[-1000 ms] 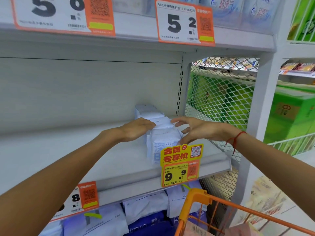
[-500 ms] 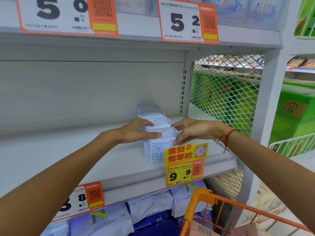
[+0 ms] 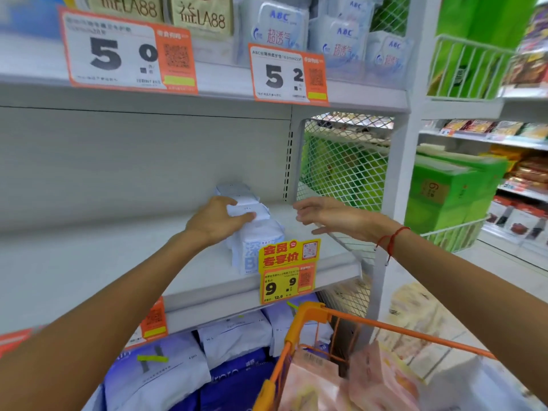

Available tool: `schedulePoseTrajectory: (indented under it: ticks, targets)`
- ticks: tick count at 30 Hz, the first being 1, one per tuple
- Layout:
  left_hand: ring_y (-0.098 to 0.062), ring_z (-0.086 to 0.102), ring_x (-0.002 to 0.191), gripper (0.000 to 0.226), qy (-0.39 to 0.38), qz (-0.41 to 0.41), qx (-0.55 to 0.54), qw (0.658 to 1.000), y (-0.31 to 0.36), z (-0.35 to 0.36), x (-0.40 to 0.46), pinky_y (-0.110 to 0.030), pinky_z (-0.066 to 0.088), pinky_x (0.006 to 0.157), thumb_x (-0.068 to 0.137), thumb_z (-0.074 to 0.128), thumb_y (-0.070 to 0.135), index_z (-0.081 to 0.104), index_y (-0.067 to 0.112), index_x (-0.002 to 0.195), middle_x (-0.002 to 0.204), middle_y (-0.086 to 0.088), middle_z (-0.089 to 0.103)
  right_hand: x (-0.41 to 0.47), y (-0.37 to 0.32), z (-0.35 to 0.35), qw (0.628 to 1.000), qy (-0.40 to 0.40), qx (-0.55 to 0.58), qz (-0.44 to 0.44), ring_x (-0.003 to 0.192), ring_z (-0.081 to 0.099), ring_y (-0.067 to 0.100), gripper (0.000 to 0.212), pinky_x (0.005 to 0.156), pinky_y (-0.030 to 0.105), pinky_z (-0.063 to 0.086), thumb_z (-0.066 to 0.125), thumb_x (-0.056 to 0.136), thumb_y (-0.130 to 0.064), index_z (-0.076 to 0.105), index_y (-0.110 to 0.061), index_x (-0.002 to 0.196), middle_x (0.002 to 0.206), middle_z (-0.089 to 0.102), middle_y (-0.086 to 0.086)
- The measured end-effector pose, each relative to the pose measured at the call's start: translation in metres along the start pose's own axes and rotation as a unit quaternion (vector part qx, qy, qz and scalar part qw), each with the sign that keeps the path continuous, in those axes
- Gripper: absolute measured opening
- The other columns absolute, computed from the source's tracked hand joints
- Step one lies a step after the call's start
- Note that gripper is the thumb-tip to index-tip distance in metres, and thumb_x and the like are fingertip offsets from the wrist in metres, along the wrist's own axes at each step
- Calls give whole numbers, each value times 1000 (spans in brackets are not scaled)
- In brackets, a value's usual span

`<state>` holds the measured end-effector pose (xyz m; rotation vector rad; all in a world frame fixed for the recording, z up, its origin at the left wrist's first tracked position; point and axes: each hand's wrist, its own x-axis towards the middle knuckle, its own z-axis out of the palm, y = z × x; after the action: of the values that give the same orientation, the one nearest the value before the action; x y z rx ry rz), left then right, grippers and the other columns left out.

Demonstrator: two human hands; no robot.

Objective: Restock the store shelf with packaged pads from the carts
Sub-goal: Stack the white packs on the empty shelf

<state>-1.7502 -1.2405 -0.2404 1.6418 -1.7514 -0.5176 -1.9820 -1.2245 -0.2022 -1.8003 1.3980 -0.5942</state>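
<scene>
A short row of white-and-blue pad packs (image 3: 262,237) stands on the grey middle shelf (image 3: 103,268), running from the back wall toward the front edge. My left hand (image 3: 215,221) rests on top of the row, fingers laid straight over the packs. To the right of the packs my right hand (image 3: 329,216) hovers with spread fingers and touches nothing. An orange cart (image 3: 302,320) stands below at the front right with pink packages (image 3: 373,378) inside.
A yellow price tag (image 3: 287,268) hangs off the shelf edge in front of the packs. A white mesh side panel (image 3: 341,167) closes the shelf's right end. The lower shelf holds white and blue packs (image 3: 234,336). The shelf stretches bare to the left of the row.
My right hand has let go of the front pack and drawn away to the right, fingers spread. My left hand stays on top of the row. The view tilted up.
</scene>
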Motion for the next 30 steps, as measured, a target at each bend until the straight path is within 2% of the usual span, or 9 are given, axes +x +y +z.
schedulePoseTrajectory:
  ticks: [2,6,9,12,16,18,21,25,30]
  targets:
    - [-27,57,113,56,52,17,15,998,10,-2,-11,-34,45,93,74,62,54,60,21,120,124,-3,61,-24,1,-4,999,31,-15,-26,107,55,16,36,85,25,47,55,94,-14,52,-13,130,120,54,5]
    - [-15,61,101,22,64,104,-35,992,43,1,-57,-28,46,86,77,61,41,68,32,96,108,9,68,-78,9,-3,998,-6,-42,-37,85,62,14,25,75,21,48,54,93,-7,61,-13,117,107,64,6]
    - [-12,65,90,16,-9,144,-85,986,63,17,-97,-32,51,89,68,55,43,66,36,78,93,11,71,-118,19,4,994,-55,-93,-16,78,61,12,26,69,18,47,50,94,-2,61,-9,116,98,64,4]
    - [-6,62,77,9,-115,188,-48,974,65,40,-128,-26,48,82,82,66,28,71,25,88,91,4,71,-147,28,17,985,-80,-152,16,76,56,15,31,67,21,46,48,89,5,62,-4,115,90,63,4]
    - [-16,67,94,16,-237,222,19,945,48,66,-158,-32,51,86,86,63,12,71,18,98,103,-1,72,-160,33,26,941,-138,-289,109,74,60,13,27,66,25,46,53,91,-5,62,-5,116,99,64,9]
    - [-13,63,98,19,-255,238,111,930,42,74,-171,-28,49,81,91,57,23,69,22,106,109,5,68,-164,37,25,933,-83,-324,135,73,61,16,26,71,31,49,53,91,-12,64,-2,113,106,66,14]
    - [-7,50,82,29,-319,254,130,904,43,80,-187,-23,36,69,97,46,39,67,20,104,88,7,58,-183,48,24,864,-33,-459,202,107,60,32,40,93,39,49,55,91,-25,59,-1,123,125,60,17]
    - [-12,51,80,34,-427,248,151,856,51,93,-201,-28,39,74,95,48,41,68,15,107,89,0,62,-231,86,17,820,-11,-472,324,124,47,32,80,101,42,43,68,78,-46,32,-16,143,140,44,12]
    - [-11,57,87,26,-426,242,115,864,56,102,-206,-22,44,74,91,58,36,68,20,108,101,5,65,-262,122,45,789,181,-542,224,112,53,33,79,98,41,34,67,79,-41,26,-22,143,114,62,14]
